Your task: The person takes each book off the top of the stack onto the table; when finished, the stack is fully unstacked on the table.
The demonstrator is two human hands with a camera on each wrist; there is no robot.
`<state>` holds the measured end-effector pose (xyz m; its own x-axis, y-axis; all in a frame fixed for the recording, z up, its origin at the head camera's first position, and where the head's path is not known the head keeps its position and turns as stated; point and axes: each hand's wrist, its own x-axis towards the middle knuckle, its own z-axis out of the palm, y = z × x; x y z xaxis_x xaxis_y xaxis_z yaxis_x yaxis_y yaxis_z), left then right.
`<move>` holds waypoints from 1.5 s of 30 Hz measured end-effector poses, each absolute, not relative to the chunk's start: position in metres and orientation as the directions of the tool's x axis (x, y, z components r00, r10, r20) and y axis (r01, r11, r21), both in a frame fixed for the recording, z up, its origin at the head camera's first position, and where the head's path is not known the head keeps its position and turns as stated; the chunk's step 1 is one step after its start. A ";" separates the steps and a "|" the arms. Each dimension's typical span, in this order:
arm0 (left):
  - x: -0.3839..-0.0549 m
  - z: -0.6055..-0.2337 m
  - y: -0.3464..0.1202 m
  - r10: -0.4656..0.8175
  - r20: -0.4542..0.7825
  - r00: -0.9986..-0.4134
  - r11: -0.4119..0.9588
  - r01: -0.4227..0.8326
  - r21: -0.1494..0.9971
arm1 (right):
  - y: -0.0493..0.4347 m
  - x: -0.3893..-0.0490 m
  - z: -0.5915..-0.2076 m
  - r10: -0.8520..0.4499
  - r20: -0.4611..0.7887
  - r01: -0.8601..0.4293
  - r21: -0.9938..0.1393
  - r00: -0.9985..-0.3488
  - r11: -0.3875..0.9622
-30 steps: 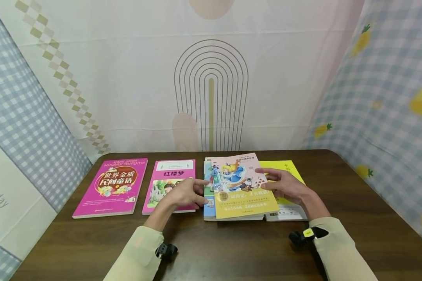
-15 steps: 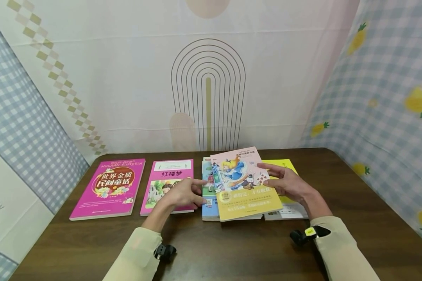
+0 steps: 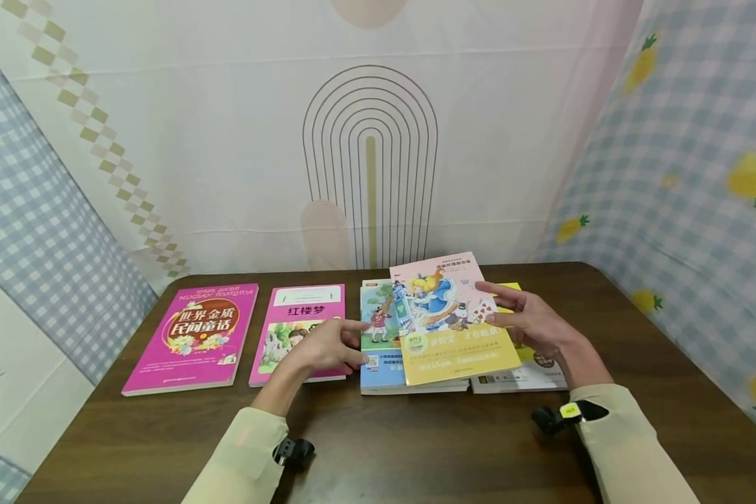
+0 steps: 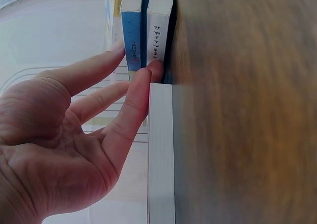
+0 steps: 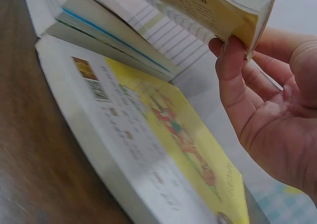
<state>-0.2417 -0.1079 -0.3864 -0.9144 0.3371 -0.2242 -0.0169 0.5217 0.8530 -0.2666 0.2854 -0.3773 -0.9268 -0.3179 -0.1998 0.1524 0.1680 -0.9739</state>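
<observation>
My right hand [image 3: 535, 327] pinches the right edge of a pink and yellow paperback book [image 3: 456, 353]. In the right wrist view that book [image 5: 208, 11] is raised, with a gap above the books below. My left hand [image 3: 327, 348] touches the left side of a blue-green book [image 3: 378, 378], fingers nearly straight. The left wrist view shows this blue-spined book [image 4: 132, 33] lying on a white-spined book [image 4: 158, 38], with my fingertips against their spines. A yellow and white book [image 3: 523, 378] lies flat under my right hand, partly hidden.
Two pink books lie flat to the left: a larger one [image 3: 189, 364] at the far left and a smaller one [image 3: 290, 371], partly behind my left hand. All rest on a dark wooden table [image 3: 378, 448]. A patterned cloth [image 3: 246, 140] hangs behind.
My right hand has lifted the pink and yellow book and shifted it rightward, uncovering more of the blue-green book. My left hand stays at the blue-green book's side.
</observation>
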 end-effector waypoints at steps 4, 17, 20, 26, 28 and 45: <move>-0.241 -0.386 -0.108 0.341 -0.218 -0.914 0.519 -0.011 0.855 | 0.296 -0.265 -0.370 -0.316 -0.171 0.126 -0.979 -0.933 0.159; -0.241 -0.386 -0.110 0.352 -0.208 -0.913 0.518 0.005 0.856 | 0.350 -0.258 -0.349 -0.317 -0.160 0.142 -0.987 -0.935 0.082; -0.241 -0.385 -0.110 0.347 -0.212 -0.914 0.523 0.001 0.852 | 0.366 -0.256 -0.346 -0.310 -0.149 0.134 -0.989 -0.939 0.067; -0.240 -0.384 -0.110 0.348 -0.214 -0.913 0.526 0.001 0.851 | 0.399 -0.248 -0.344 -0.284 -0.134 0.124 -0.991 -0.949 0.053; -0.240 -0.384 -0.110 0.349 -0.214 -0.912 0.526 0.002 0.850 | 0.411 -0.246 -0.344 -0.277 -0.134 0.122 -0.991 -0.952 0.061; -0.239 -0.384 -0.111 0.355 -0.216 -0.909 0.515 -0.003 0.857 | 0.474 -0.233 -0.345 -0.253 -0.208 0.167 -0.971 -0.945 0.174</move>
<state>-0.2389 -0.1111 -0.3844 -0.9095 0.3553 -0.2160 -0.0026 0.5146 0.8574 -0.2329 0.4742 -0.3451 -0.9447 -0.2534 -0.2081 0.1672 0.1737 -0.9705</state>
